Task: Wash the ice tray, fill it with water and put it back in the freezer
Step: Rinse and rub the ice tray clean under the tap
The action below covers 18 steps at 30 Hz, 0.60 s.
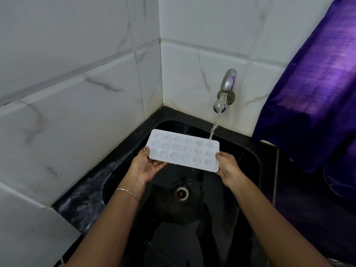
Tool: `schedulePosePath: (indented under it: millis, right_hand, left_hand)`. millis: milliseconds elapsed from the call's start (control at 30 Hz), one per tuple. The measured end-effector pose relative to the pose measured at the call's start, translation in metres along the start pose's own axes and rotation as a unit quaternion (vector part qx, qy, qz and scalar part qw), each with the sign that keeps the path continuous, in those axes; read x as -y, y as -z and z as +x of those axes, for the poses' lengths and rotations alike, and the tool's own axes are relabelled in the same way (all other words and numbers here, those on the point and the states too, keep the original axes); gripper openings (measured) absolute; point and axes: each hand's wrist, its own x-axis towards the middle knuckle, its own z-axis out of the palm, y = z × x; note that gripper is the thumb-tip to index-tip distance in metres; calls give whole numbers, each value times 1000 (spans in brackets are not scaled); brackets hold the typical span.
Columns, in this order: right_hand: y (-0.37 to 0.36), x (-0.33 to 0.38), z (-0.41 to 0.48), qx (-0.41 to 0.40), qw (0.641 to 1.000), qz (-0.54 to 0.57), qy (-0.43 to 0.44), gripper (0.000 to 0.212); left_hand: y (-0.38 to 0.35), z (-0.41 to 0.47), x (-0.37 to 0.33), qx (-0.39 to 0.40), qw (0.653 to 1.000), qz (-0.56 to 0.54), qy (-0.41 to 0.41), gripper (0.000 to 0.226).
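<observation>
Left grip (148,166) and right grip (229,168) clasp the ice tray (183,149) over a black sink (192,212), white tiles (77,93) behind.

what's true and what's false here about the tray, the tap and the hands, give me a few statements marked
1. Water from the tap lands on the right end of the ice tray. True.
2. Only the left hand holds the tray. False: the right hand grips the other end.
3. The tray rests on the bottom of the sink. False: it is held in the air above the black sink.
4. A bracelet sits on the left wrist. True.
</observation>
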Motion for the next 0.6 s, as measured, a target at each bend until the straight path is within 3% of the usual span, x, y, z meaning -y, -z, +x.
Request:
schedulePosePath:
  millis: [600]
  right_hand:
    - [10,26,40,-35,999,-7,16,19]
  left_hand:
    - [-29,30,11,-19,1000,-3,16,24]
